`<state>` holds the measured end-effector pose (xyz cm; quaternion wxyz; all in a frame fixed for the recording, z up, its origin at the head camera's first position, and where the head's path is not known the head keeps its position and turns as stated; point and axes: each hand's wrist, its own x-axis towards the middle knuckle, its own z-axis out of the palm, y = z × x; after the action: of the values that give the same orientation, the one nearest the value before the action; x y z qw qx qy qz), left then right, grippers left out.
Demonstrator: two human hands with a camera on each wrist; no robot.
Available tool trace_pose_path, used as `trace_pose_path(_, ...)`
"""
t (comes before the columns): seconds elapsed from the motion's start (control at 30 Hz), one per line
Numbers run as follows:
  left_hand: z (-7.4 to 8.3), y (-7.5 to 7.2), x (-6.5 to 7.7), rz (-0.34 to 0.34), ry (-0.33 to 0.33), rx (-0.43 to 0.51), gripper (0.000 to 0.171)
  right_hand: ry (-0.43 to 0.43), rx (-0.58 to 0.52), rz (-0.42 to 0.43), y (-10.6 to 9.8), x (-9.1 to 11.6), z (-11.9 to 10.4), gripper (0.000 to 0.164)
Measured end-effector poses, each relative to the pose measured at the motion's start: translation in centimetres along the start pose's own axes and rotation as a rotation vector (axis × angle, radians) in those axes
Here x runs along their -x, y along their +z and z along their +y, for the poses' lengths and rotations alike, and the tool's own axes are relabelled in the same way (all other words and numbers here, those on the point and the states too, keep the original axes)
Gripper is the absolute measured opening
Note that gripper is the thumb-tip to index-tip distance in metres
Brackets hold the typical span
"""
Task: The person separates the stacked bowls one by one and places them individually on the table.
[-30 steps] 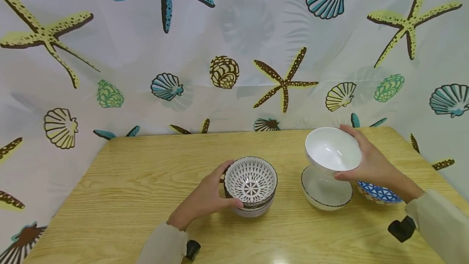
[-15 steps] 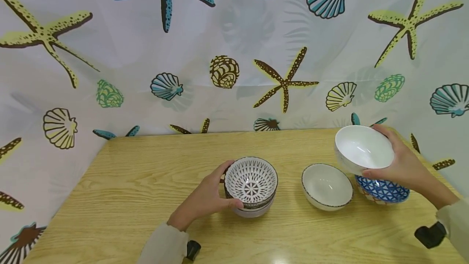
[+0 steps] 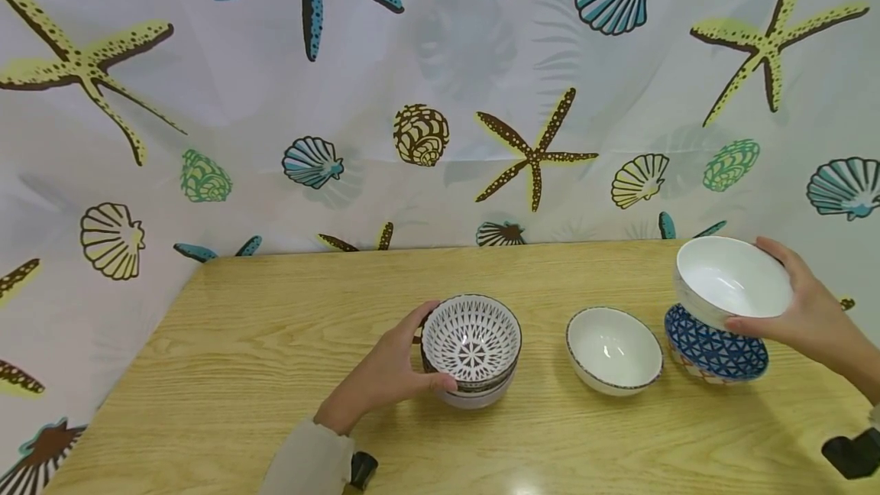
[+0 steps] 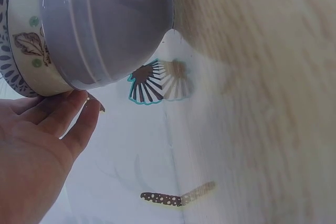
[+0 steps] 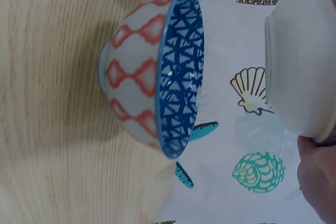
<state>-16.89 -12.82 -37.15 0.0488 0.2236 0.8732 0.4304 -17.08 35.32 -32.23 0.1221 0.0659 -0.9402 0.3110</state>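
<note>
In the head view, my left hand (image 3: 385,373) grips a stack of bowls (image 3: 470,338) at mid-table, thumb at the near side and fingers round the far left. The top bowl has a black-and-white leaf pattern inside. The left wrist view shows a plain greyish bowl (image 4: 113,24) at the bottom and a cream bowl with leaf print (image 4: 26,51) above it. My right hand (image 3: 811,312) pinches a white bowl (image 3: 729,277) by its right side, held in the air above a blue-patterned bowl (image 3: 718,350). That bowl's outside is white with red marks (image 5: 136,72).
A cream bowl with a dark rim (image 3: 612,350) stands between the stack and the blue-patterned bowl. Behind the wooden table (image 3: 241,365) hangs a white cloth (image 3: 371,98) printed with shells and starfish.
My right hand has carried the white bowl rightward, from over the cream bowl to over the blue-patterned bowl. The left hand and its stack have stayed in place.
</note>
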Motion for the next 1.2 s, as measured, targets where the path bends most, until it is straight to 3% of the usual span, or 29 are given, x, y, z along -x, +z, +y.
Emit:
trace_pose_path(0.33, 0.0, 0.1, 0.0, 0.002, -0.006, -0.001, 0.107, 0.070, 0.034, 0.044, -0.5, 0.1, 2.9, 0.115)
trace_pose_path(0.4, 0.0, 0.1, 0.1, 0.001, -0.010, 0.003, 0.107, 0.094, 0.047, 0.059, -0.4, 0.0, 4.6, 0.116)
trace_pose_path(0.57, 0.0, 0.1, 0.1, 0.005, -0.012, 0.005, 0.107, 0.153, 0.104, 0.103, 0.3, -0.8, 11.6, 0.120)
trace_pose_path(0.73, -0.1, 0.1, 0.0, 0.001, -0.008, 0.008, 0.107, 0.181, 0.080, 0.146, 0.7, -1.6, 18.0, 0.122)
trace_pose_path(0.87, -0.1, 0.2, 0.0, 0.000, -0.004, 0.007, 0.107, 0.194, 0.063, 0.215, 0.9, -1.8, 21.2, 0.123)
trace_pose_path(1.0, -0.1, 0.2, 0.0, -0.002, 0.001, 0.028, 0.106, 0.219, 0.122, 0.253, 0.7, -1.6, 22.4, 0.122)
trace_pose_path(1.2, -0.2, 0.1, -0.1, -0.007, 0.010, 0.057, 0.105, 0.261, 0.195, 0.259, 0.4, -1.1, 22.3, 0.123)
